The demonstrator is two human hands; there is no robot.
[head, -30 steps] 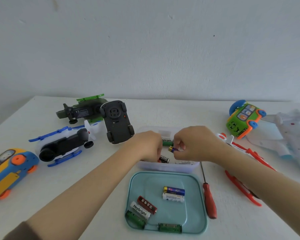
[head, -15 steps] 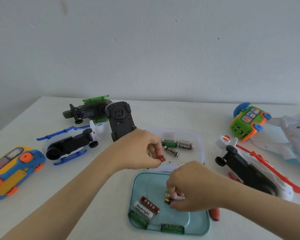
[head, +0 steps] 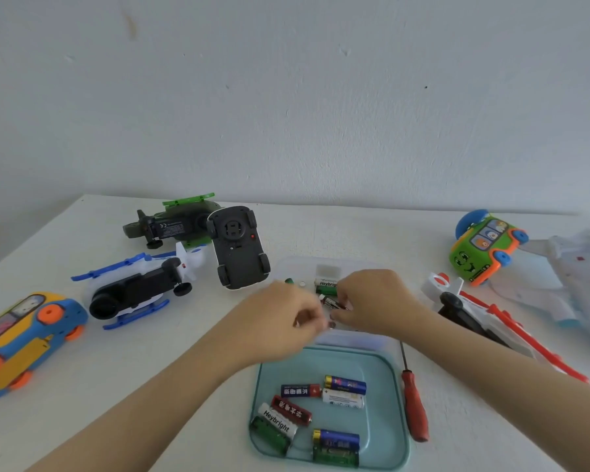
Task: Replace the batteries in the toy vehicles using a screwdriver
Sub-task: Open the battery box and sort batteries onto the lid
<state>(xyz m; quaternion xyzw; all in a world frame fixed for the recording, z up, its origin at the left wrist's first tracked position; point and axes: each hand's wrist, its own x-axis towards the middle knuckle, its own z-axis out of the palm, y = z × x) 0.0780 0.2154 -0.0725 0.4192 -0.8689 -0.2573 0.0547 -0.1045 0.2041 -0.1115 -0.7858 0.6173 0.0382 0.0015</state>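
both hands were over the clear rectangular plastic box (head: 324,264) at table centre. left hand (head: 283,323) sat at the box's 8 o'clock corner, fingers curled inward, motion-blurred; couldn't tell if it held anything. right hand (head: 377,301) was over the box's 4 o'clock side, fingers curled down with the tips on a dark cylindrical battery with a red end (head: 331,303) lying in the box; couldn't tell whether they actually pinched it.

also in the box: a green-and-white "heybright" battery (head: 326,286) just at 12 o'clock of the dark one, and a small silver button cell (head: 302,283) at 10 o'clock.

pale teal rounded plastic tray (head: 397,396) lay just beside the box at 6 o'clock, with seven loose mixed-colour batteries (head: 343,399) lying flat in it. red-handled screwdriver with a thin dark shaft (head: 414,410) lay on the table just at 3 o'clock of the tray, tip towards the box, untouched.

toys around the box: black toy car, upside down (head: 239,247), at 10 o'clock; dark green toy helicopter (head: 171,226) past it; white-and-blue toy helicopter on its side (head: 140,287) at 9 o'clock; blue-yellow-orange toy bus (head: 24,338) far at 8 o'clock; white-and-red toy helicopter on its side (head: 484,315) at 3 o'clock; green-and-orange toy bus (head: 481,250) at 2 o'clock; white toy plane (head: 576,277) beyond it.
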